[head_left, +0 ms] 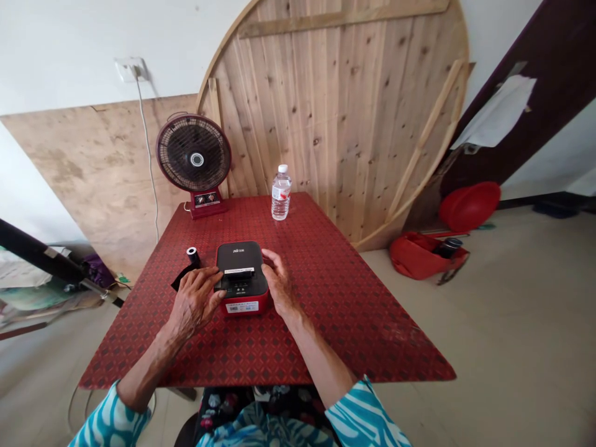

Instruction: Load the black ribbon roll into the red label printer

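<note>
A small black-topped red printer (240, 254) sits on the table in front of me, a strip of white paper (239, 270) showing at the slot across its top. My left hand (196, 297) rests on its left edge, fingers reaching over the top and thumb near the front corner. Along the right side lies my right hand (278, 279), its thumb at the upper edge and its fingers around the far side. Just beyond my left hand stands a small black roll (192, 254) with a white core, and a loose black strip (181, 277) beside it.
A red-patterned table (326, 310) carries a dark red fan (195, 155) at the back left and a water bottle (280, 194) at the back. Behind leans a large round wooden board (335, 112). On the floor to the right are a red bag (412, 257) and red basin (470, 207).
</note>
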Demonstrator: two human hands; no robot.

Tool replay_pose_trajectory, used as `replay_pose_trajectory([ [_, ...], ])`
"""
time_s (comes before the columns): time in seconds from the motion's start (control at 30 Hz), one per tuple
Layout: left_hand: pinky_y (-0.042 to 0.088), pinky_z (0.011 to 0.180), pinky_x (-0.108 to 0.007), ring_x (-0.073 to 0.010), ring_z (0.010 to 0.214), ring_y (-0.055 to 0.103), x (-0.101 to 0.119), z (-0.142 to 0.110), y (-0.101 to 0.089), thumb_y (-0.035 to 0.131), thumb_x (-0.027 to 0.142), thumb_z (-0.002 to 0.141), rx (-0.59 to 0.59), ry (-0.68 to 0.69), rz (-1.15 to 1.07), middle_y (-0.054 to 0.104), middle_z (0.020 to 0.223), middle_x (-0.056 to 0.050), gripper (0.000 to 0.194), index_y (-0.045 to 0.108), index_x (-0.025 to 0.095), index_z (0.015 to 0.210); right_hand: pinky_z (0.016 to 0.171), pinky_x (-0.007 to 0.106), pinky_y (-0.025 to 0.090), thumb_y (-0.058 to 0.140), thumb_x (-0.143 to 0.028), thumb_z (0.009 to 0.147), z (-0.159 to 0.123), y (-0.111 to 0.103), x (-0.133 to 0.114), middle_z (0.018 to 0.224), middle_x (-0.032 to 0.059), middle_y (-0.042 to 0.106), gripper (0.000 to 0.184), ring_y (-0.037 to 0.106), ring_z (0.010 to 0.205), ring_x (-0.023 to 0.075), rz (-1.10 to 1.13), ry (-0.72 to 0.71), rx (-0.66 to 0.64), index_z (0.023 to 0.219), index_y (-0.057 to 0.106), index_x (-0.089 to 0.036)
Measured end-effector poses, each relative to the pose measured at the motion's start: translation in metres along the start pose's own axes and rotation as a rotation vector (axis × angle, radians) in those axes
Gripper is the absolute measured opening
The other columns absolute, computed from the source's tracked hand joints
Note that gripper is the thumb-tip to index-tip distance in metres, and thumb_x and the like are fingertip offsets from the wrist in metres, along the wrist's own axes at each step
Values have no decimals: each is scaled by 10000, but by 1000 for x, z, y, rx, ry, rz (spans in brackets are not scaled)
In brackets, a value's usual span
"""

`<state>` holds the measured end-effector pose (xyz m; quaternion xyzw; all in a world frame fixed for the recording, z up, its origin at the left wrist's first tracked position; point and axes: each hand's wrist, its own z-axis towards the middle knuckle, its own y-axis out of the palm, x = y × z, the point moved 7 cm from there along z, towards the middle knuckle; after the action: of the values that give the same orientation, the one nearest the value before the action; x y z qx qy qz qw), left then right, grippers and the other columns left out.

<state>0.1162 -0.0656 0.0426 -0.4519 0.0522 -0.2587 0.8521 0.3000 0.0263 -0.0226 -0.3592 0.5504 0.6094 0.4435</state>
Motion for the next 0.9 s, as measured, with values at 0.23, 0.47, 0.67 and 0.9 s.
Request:
replay_pose_trajectory([
  [0.23, 432, 987, -414, -242, 1137, 574, -25, -4, 7, 457, 386, 942, 18, -308, -489, 636, 1206, -113, 344, 649, 195, 1153, 987, 400, 438, 597, -387, 753, -4, -2, 9, 1162, 30, 682, 368, 592, 1114, 228, 4, 1, 46, 1098, 635, -262],
  [0.47, 495, 797, -334, -220, 904, 643, -47, -6, 36, 747, 368, 681, -8, -854, -1083, 683, 1031, -87, 571, 590, 131, 1177, 931, 395, 458, 559, -533, 783, -15, -10, 40, 1147, 44, 691, 430, 593, 1108, 243, 66, 99, 90, 1087, 643, -242],
  [0.67, 479, 679, -281, -172, 738, 642, -47, -3, 46, 763, 234, 582, -28, -995, -1259, 694, 908, -49, 588, 613, 142, 1143, 888, 368, 471, 572, -528, 773, -15, -9, 42, 1129, 24, 699, 412, 608, 1081, 237, 79, 129, 85, 1075, 645, -259],
  [0.9, 485, 647, -263, -169, 727, 652, -46, -13, 59, 751, 213, 598, -27, -1061, -1403, 698, 883, -40, 525, 641, 176, 1110, 827, 353, 485, 571, -513, 773, -17, -9, 43, 1080, 24, 714, 408, 628, 1016, 231, 100, 141, 92, 1077, 642, -249],
])
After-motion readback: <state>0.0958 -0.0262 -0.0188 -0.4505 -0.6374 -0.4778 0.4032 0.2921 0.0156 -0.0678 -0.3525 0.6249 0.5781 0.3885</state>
